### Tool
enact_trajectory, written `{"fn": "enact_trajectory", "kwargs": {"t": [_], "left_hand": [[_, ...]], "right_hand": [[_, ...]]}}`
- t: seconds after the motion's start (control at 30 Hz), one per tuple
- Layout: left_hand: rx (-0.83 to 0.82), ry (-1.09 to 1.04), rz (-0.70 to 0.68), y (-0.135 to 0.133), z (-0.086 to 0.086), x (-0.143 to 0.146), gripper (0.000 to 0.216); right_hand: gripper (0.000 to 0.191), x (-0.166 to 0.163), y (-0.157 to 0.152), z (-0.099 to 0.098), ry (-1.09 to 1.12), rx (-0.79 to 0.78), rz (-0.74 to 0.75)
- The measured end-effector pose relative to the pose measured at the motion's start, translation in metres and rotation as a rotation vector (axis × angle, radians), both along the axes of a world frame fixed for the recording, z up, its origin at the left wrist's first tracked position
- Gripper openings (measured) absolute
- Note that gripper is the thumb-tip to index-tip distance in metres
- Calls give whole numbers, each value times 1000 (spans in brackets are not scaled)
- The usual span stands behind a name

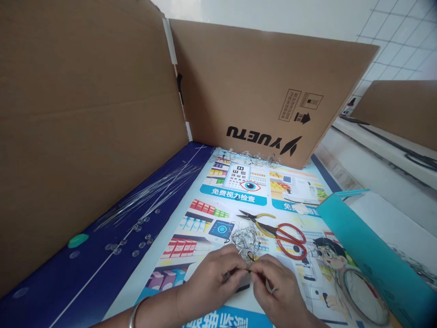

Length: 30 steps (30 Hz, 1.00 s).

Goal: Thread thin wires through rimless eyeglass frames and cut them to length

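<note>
Both my hands meet low in the middle of the head view, over a printed poster (218, 214) that covers the table. My left hand (213, 280), with a silver bangle on the wrist, and my right hand (276, 284) are closed in a pinch on a tangled piece of thin silver wire (243, 239) that sticks up between the fingertips. Just beyond the wire lie yellow-handled pliers (259, 218) and red-handled scissors (290, 239).
Cardboard walls (85, 114) stand at the left and back. A bundle of straight thin wires (153, 189) and several clear beads (136, 232) lie on the blue strip at the left. A teal box (368, 246) and a tape roll (363, 296) sit at the right.
</note>
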<state>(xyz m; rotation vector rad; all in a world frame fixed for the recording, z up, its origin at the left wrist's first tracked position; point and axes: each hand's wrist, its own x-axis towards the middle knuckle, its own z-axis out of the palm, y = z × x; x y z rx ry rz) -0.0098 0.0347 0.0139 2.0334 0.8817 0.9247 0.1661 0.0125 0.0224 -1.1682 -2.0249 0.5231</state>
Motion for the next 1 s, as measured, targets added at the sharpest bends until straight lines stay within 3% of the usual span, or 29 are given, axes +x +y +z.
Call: {"fn": "enact_trajectory", "kwargs": {"t": [0.23,0.6,1.0], "left_hand": [[-11,-35,11,2,-2,0,15],[21,-41,62,0,-4,2,17],[77,-23,38,-2,-4,3,15]], "right_hand": [[18,2,1,-4,-35,19,47],[10,2,-4,1,-220,411,-17],[11,1,-4,-1,-297,473,-36]]}}
